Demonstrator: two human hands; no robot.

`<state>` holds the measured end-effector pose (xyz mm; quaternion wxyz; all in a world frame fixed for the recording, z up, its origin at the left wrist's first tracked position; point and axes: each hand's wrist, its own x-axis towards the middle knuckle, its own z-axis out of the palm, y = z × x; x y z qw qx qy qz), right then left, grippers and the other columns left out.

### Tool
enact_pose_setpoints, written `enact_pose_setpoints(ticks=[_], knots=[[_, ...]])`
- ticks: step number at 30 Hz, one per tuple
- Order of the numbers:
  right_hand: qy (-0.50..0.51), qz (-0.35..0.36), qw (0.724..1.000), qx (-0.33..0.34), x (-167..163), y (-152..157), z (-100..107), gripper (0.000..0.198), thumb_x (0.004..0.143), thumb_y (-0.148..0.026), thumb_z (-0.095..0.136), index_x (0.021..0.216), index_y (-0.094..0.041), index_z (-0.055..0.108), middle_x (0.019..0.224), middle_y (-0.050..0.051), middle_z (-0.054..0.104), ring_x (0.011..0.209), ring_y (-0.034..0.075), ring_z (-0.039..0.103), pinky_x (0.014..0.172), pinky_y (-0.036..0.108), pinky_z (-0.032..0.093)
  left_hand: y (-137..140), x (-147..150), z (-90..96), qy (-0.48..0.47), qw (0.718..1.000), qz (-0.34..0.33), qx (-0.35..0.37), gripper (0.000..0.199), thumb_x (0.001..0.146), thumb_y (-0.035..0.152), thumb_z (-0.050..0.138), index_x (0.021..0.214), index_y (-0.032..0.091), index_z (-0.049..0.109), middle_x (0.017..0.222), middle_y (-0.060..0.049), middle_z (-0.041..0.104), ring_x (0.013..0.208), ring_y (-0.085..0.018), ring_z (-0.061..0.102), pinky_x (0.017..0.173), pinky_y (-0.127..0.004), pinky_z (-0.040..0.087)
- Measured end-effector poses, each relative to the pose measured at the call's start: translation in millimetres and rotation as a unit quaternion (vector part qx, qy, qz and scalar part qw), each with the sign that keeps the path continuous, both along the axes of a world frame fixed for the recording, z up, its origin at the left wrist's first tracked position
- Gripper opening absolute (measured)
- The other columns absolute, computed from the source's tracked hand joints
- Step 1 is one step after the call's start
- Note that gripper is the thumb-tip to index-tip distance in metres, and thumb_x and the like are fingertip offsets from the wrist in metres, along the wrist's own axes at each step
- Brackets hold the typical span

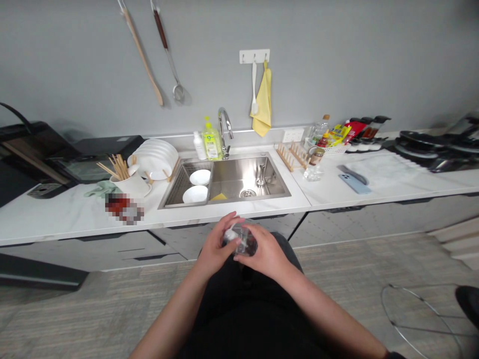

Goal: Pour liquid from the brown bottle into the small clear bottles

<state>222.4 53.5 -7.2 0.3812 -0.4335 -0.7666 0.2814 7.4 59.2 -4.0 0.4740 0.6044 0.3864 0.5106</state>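
Note:
A small see-through container (244, 240) is held between my two hands in front of my body, just short of the counter's front edge. My left hand (214, 248) wraps its left side, with the thumb across the near face. On the other side my right hand (267, 253) curls its fingers round the container. Whitish glare lies on its upper left part, and dark clothing shows through it. Its exact kind and any contents cannot be made out.
Beyond my hands is a steel sink (239, 201) with a drain basket (175, 182) holding two white bowls (195, 194). A chopstick-filled white pot (130, 186) and plates (155, 154) stand left. Rightward are a wooden rack (292, 155), a jar (316, 156) and a phone (355, 183).

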Motion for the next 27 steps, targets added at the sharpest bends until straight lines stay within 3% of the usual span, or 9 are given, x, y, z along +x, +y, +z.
enact_pose_setpoints(ticks=[2,6,8,12,18,21,27], knots=[[0.008,0.011,1.000,0.001,0,0,0,0.081,0.073,-0.029,0.105,0.146,-0.033,0.072,0.145,0.009,0.080,0.133,0.036,0.076,0.117,0.055,0.060,-2,2,-2.6,-0.042,0.998,-0.018,-0.031,0.079,0.096,0.042,0.089,0.167,0.026,0.058,0.135,-0.015,0.085,0.152,-0.034,0.067,0.127,-0.054,0.053],[0.021,0.003,1.000,-0.002,-1,1,-3,0.084,0.071,-0.032,0.106,0.147,-0.031,0.070,0.147,0.010,0.079,0.132,0.037,0.077,0.116,0.055,0.061,-2,10,-8.7,-0.050,0.995,0.079,-0.026,0.081,0.086,0.042,0.099,0.157,0.024,0.064,0.103,-0.007,0.087,0.133,-0.034,0.079,0.123,-0.053,0.057],[0.025,-0.003,1.000,-0.003,-1,2,-4,0.084,0.071,-0.032,0.106,0.148,-0.030,0.070,0.146,0.011,0.080,0.131,0.037,0.078,0.116,0.055,0.062,-3,11,-10.9,-0.072,0.994,0.084,-0.019,0.083,0.086,0.045,0.099,0.157,0.024,0.062,0.109,-0.009,0.087,0.133,-0.035,0.079,0.120,-0.053,0.059],[0.030,-0.005,1.000,0.000,-1,3,-7,0.082,0.072,-0.033,0.105,0.146,-0.031,0.072,0.145,0.011,0.080,0.128,0.036,0.079,0.113,0.053,0.064,-9,9,-12.6,-0.100,0.994,0.031,-0.014,0.079,0.094,0.047,0.091,0.162,0.024,0.058,0.135,-0.017,0.085,0.148,-0.036,0.071,0.125,-0.055,0.055],[0.037,-0.025,0.999,-0.023,-1,5,-16,0.089,0.071,-0.039,0.107,0.150,-0.028,0.070,0.147,0.014,0.079,0.127,0.037,0.079,0.110,0.054,0.066,-5,-1,-2.8,-0.076,0.988,0.133,-0.031,0.068,0.086,0.045,0.099,0.144,0.022,0.071,0.120,-0.013,0.088,0.120,-0.032,0.084,0.110,-0.047,0.063],[0.040,-0.031,0.998,-0.028,-2,5,-17,0.088,0.072,-0.041,0.107,0.151,-0.028,0.069,0.144,0.014,0.079,0.121,0.035,0.080,0.103,0.052,0.068,3,-8,6.6,-0.090,0.988,0.124,-0.024,0.066,0.086,0.046,0.098,0.142,0.022,0.073,0.120,-0.014,0.088,0.115,-0.032,0.084,0.104,-0.045,0.064],[0.016,-0.041,0.999,-0.013,1,6,-13,0.088,0.073,-0.039,0.107,0.152,-0.029,0.069,0.143,0.013,0.080,0.127,0.038,0.079,0.115,0.059,0.063,11,-16,15.6,-0.071,0.993,0.096,-0.012,0.063,0.088,0.046,0.098,0.141,0.021,0.075,0.123,-0.016,0.088,0.119,-0.033,0.083,0.110,-0.048,0.061]])
